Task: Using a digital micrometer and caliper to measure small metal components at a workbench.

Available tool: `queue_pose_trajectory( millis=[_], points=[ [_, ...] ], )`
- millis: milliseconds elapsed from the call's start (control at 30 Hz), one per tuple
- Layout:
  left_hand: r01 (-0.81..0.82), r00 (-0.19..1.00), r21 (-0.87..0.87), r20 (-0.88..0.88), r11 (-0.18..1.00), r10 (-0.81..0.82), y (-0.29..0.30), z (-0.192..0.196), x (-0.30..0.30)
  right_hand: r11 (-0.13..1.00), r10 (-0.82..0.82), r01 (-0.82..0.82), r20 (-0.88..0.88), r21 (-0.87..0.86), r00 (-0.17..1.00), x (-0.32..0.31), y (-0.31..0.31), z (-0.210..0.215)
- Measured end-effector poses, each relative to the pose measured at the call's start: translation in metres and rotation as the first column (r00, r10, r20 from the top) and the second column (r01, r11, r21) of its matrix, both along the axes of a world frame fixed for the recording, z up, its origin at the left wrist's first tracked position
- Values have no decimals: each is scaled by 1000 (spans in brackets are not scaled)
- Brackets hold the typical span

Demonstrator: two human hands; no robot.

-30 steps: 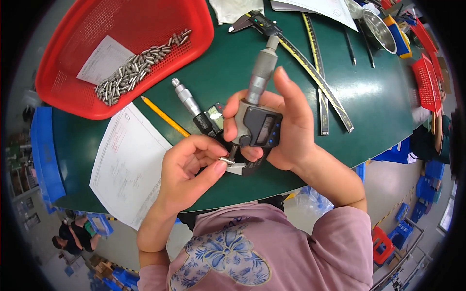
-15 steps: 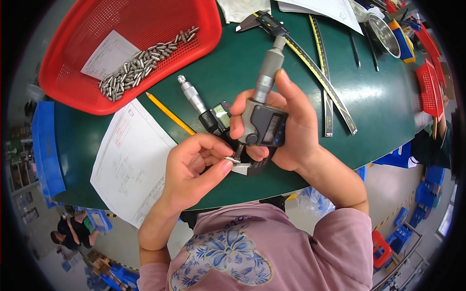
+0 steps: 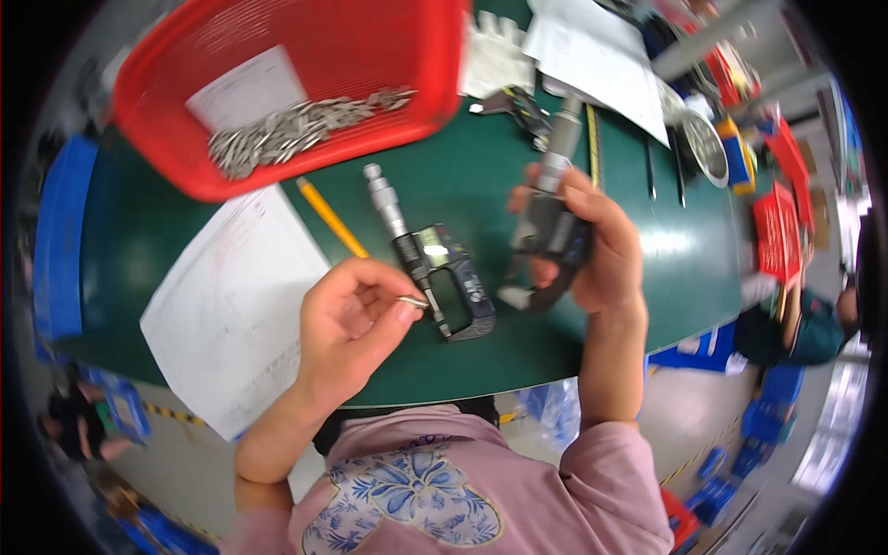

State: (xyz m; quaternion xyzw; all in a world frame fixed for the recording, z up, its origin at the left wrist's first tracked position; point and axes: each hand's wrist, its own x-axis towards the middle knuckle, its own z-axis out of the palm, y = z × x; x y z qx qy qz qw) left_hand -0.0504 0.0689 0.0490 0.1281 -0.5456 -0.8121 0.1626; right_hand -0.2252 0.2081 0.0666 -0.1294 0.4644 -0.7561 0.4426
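Observation:
Between the thumb and fingertips of my left hand (image 3: 347,324) is a small metal pin (image 3: 413,302), short and silvery. My right hand (image 3: 606,245) is wrapped round a digital micrometer (image 3: 553,222), grey and black, its barrel pointing up and away and its frame toward the table. The micrometer is blurred, and its jaws are apart from the pin. A second digital micrometer (image 3: 435,259) lies on the green table between my hands, just beyond the left fingertips. In the red basket (image 3: 370,37) lies a heap of similar metal pins (image 3: 287,134) beside a paper slip.
A drawing sheet (image 3: 231,314) and a yellow pencil (image 3: 331,218) lie at left on the green table (image 3: 684,268). Far off are a caliper (image 3: 527,113), a white glove (image 3: 495,55), papers (image 3: 601,65) and a metal bowl (image 3: 706,148). A co-worker (image 3: 805,324) is at right.
My right hand has moved right with its micrometer, away from the pin. The left hand still pinches the pin, slightly further left. The camera's view has shifted.

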Motion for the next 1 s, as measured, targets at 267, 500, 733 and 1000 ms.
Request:
queue_pose_trajectory(
  millis=[267,500,733,1000],
  points=[
    [18,1000,75,-2,997,-18,22,-5,30,763,154,268,-568,588,809,-6,1,-11],
    [-22,998,140,-61,990,31,22,-12,53,703,345,490,-850,516,399,-6,-15,-34],
    [2,998,318,-54,948,16,18,-8,57,726,359,623,-933,293,20,-12,-10,-29],
    [-54,997,443,-23,895,71,7,-9,59,534,619,753,-785,385,-37,-63,5,-33]
  ],
)
